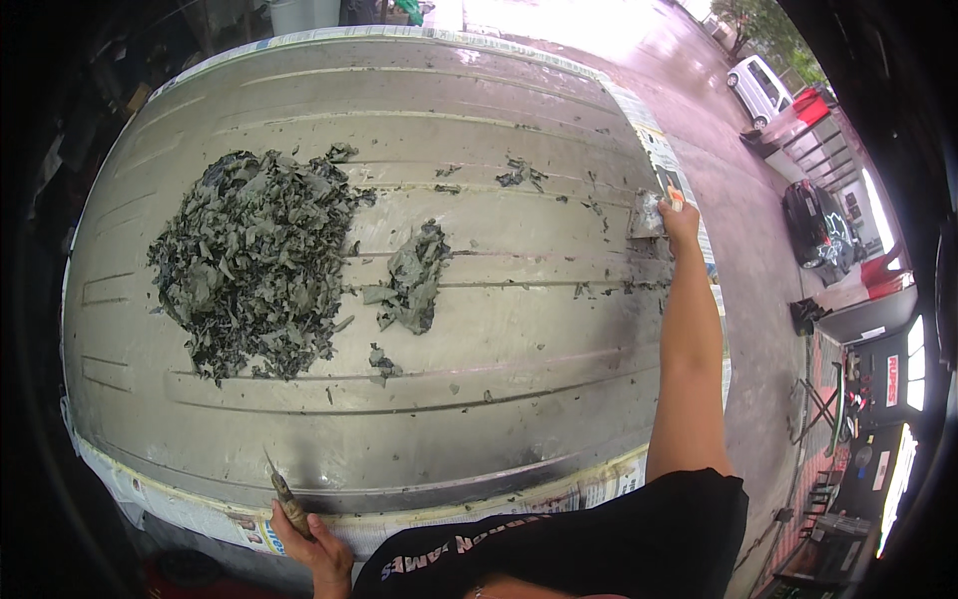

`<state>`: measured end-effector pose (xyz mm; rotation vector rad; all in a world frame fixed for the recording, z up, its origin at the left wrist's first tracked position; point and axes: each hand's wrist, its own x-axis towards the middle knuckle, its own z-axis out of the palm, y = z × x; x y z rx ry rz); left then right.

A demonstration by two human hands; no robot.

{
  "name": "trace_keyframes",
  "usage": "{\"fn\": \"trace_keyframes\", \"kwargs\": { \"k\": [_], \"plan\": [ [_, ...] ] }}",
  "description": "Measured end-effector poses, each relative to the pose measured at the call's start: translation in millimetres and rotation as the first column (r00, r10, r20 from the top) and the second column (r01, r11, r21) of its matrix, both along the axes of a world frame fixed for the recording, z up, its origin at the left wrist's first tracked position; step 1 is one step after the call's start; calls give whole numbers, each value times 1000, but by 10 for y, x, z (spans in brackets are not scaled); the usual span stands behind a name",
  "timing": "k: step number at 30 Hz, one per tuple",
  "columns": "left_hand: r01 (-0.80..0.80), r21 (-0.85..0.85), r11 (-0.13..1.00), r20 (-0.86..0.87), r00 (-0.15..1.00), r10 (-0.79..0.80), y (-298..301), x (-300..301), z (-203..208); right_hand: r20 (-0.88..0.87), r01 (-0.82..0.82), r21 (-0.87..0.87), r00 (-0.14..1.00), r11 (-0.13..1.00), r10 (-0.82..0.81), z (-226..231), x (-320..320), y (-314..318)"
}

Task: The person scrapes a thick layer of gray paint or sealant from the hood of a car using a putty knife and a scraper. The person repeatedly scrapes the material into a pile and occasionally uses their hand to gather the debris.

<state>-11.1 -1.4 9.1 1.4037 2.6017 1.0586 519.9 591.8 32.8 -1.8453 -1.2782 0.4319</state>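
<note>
A broad ribbed metal panel [519, 349], like a vehicle roof, spreads before me. My right hand [682, 222] reaches to its far right side, closed on a scraper [647, 217] whose wide blade lies against the panel. At the near edge, my left hand [315, 552] grips the handle of a thin pointed tool [287, 502]; its narrow tip points up and away from me, and its exact kind is unclear. A large heap of grey-green paint flakes [259, 265] covers the panel's left half. Right of it sits a smaller clump of flakes [412, 280].
Newspaper and tape [639, 120] border the panel. Smaller flakes [521, 173] are scattered over the ribs. Beyond the right edge are a concrete floor [748, 290], a dark car [820, 225], a white van [758, 90] and a folding stand [823, 414].
</note>
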Motion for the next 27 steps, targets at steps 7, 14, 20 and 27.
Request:
{"fn": "trace_keyframes", "kwargs": {
  "k": [7,14,20,27],
  "plan": [
    [-8,-18,1000,38,999,9,-29,28,73,118,-300,-125,942,946,314,59,-1156,534],
    [36,9,999,27,999,-36,54,-8,129,212,-631,-126,736,765,643,635,-3909,-346],
    [-2,34,999,84,996,-1,-10,-10,56,374,-574,-25,754,818,540,1076,-3157,-46],
    [8,-49,999,142,990,-1,-94,-35,24,36,-241,-191,967,952,252,360,-676,-177]
  ]
}}
